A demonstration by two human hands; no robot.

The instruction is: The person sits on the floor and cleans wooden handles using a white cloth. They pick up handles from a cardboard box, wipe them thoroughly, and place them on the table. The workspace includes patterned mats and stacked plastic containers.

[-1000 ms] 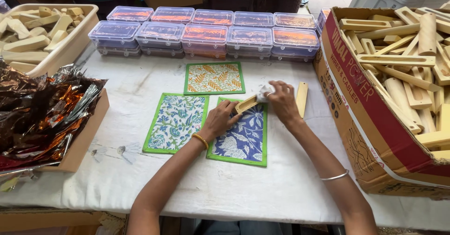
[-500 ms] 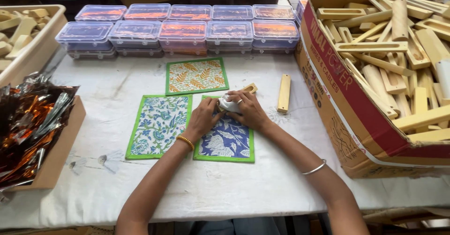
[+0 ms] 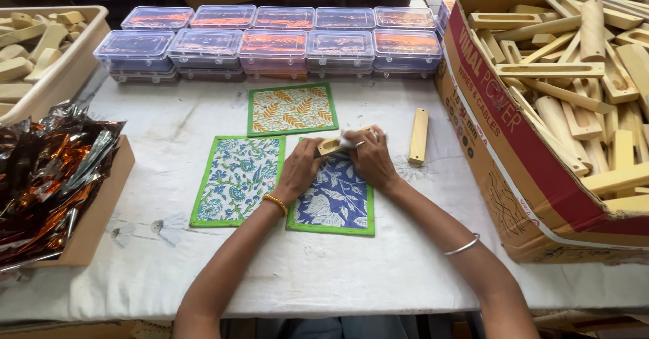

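My left hand [image 3: 301, 168] grips a small pale wooden piece [image 3: 331, 145] just above a dark blue patterned cloth mat [image 3: 334, 200] with a green border. Pressed against the same piece is my right hand [image 3: 370, 160], which pinches a small white wad [image 3: 348, 138] on it. A light blue floral mat [image 3: 236, 179] lies to the left, an orange leaf-print mat [image 3: 292, 109] behind. A second wooden piece [image 3: 419, 135] lies on the white tablecloth [image 3: 338, 278] just right of my right hand.
Clear plastic lidded boxes [image 3: 270, 45] stand in two rows at the back. A big cardboard box [image 3: 500, 150] of wooden pieces fills the right side. At left are a carton [image 3: 94, 217] of shiny foil wrappers and a cream tray [image 3: 74, 62] of wooden pieces.
Both hands have drawn together over the blue mat with the wooden piece between them. The view has shifted slightly, and the second wooden piece stays on the cloth.
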